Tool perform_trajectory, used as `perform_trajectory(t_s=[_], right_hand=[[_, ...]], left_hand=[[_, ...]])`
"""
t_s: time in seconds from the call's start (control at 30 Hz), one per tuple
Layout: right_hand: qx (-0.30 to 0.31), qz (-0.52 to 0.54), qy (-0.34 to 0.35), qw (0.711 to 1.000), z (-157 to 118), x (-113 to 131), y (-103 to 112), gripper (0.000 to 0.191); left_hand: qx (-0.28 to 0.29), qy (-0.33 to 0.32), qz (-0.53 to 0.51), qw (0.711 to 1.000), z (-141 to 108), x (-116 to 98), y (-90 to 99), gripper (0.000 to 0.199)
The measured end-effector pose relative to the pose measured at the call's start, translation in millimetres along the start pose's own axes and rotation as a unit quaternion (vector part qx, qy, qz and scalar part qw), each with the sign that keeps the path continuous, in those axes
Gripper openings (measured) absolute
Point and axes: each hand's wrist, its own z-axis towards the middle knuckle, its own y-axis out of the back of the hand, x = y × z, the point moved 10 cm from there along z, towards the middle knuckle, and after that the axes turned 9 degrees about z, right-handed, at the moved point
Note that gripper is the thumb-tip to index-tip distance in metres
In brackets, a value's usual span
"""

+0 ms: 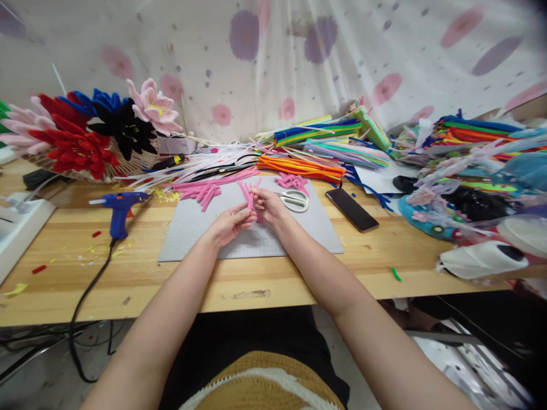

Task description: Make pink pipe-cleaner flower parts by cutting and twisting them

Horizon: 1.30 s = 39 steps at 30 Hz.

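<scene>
Over the grey cutting mat [183, 242], my two hands meet at a pink pipe cleaner piece [250, 200]. My left hand [233, 225] pinches its lower part between thumb and fingers. From the right, my right hand [267, 205] grips it higher up, fingers curled. More pink pieces lie just behind and under the hands, partly hidden. Left of them is a pile of cut pink pipe cleaners [205, 193], and at the mat's back right a cluster of bent pink pieces [292, 182]. White-handled scissors [296, 200] rest beside my right hand, their blades mostly covered.
A blue glue gun [122, 212] with a black cord stands at left, near a white power strip [25, 228]. Fuzzy flowers [85, 145] fill the back left. Bundles of colored pipe cleaners [299, 165] line the back. A phone [352, 209] lies right of the mat.
</scene>
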Motion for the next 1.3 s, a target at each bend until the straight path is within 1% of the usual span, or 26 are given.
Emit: perform_trajectory(t_s=[0.1,0.17,0.3,0.37,0.4,0.43,0.47,0.5,0.53,0.57,0.63,0.67,0.7,0.73,0.77,0.87,0.93,0.97,1.03,1.1,1.13,1.2,1.27,1.3], right_hand=[[-0.076,0.048,-0.002,0.996,-1.2,-2.4,11.4,0.016],[-0.097,0.044,0.006,0.994,-2.2,-1.7,13.6,0.019],[-0.083,0.017,0.039,0.996,-2.3,4.0,9.3,0.020],[-0.065,-0.009,0.054,0.996,-1.5,6.6,7.4,0.023],[-0.058,-0.031,0.062,0.996,-0.9,7.7,7.9,0.024],[-0.054,-0.059,0.072,0.994,-0.4,9.2,9.5,0.025],[-0.056,-0.095,0.086,0.990,-0.2,11.6,12.7,0.025],[-0.064,-0.140,0.104,0.983,-0.3,15.0,17.2,0.024],[-0.076,-0.195,0.122,0.970,-1.0,18.8,22.2,0.021],[-0.090,-0.259,0.137,0.952,-2.1,22.7,26.8,0.017],[-0.111,-0.394,0.149,0.900,-4.6,27.7,32.7,0.010],[-0.113,-0.454,0.148,0.872,-5.9,28.9,33.1,0.009],[-0.111,-0.504,0.144,0.845,-7.1,29.3,32.3,0.009],[-0.106,-0.544,0.139,0.821,-8.5,29.3,30.4,0.011],[-0.101,-0.577,0.135,0.799,-9.9,29.3,28.0,0.014],[-0.097,-0.653,0.118,0.742,-13.3,28.2,21.3,0.024],[-0.090,-0.688,0.108,0.712,-13.5,25.4,17.5,0.024],[-0.087,-0.698,0.102,0.703,-13.1,23.7,16.8,0.024],[-0.089,-0.700,0.090,0.703,-11.8,21.5,19.0,0.021],[-0.101,-0.685,0.081,0.717,-10.5,21.5,24.1,0.019],[-0.107,-0.675,0.078,0.726,-10.1,21.9,26.5,0.018],[-0.111,-0.661,0.074,0.739,-9.5,22.5,29.5,0.018],[-0.106,-0.659,0.069,0.742,-9.5,22.0,29.7,0.017],[-0.101,-0.664,0.068,0.737,-9.7,21.5,28.6,0.017]], left_hand=[[-0.003,-0.005,0.003,1.000,1.9,1.4,1.5,0.034],[0.001,-0.008,0.008,1.000,2.2,2.1,0.1,0.037],[-0.004,-0.026,0.032,0.999,1.4,-2.7,-0.5,0.039],[-0.038,-0.054,0.080,0.995,0.6,-11.9,8.5,0.043],[-0.071,-0.073,0.118,0.988,-0.5,-18.7,17.4,0.046],[-0.113,-0.094,0.165,0.975,-2.6,-27.0,29.0,0.048],[-0.166,-0.114,0.220,0.955,-6.1,-36.5,42.6,0.048],[-0.221,-0.131,0.280,0.925,-11.2,-46.7,56.6,0.046],[-0.274,-0.144,0.345,0.886,-17.1,-56.8,69.4,0.042],[-0.315,-0.153,0.413,0.841,-22.6,-66.4,78.6,0.038],[-0.378,-0.149,0.526,0.747,-31.8,-80.2,92.3,0.034],[-0.399,-0.136,0.562,0.712,-34.7,-83.7,97.4,0.035],[-0.413,-0.127,0.586,0.686,-36.9,-86.3,100.7,0.036],[-0.422,-0.123,0.601,0.668,-38.5,-88.1,101.9,0.039],[-0.426,-0.128,0.609,0.657,-39.7,-89.8,100.8,0.041],[-0.435,-0.169,0.612,0.639,-43.7,-93.8,90.6,0.043],[-0.434,-0.186,0.610,0.637,-43.6,-92.1,84.5,0.043],[-0.425,-0.188,0.612,0.641,-41.3,-89.5,82.1,0.042],[-0.389,-0.186,0.629,0.647,-33.0,-82.3,77.2,0.039],[-0.364,-0.183,0.660,0.632,-26.4,-77.3,74.4,0.036],[-0.364,-0.182,0.672,0.619,-25.4,-76.8,74.8,0.035],[-0.385,-0.188,0.677,0.598,-28.2,-79.6,78.4,0.036],[-0.408,-0.200,0.660,0.598,-33.1,-83.5,82.5,0.037],[-0.413,-0.207,0.652,0.601,-34.8,-84.9,83.2,0.037]])
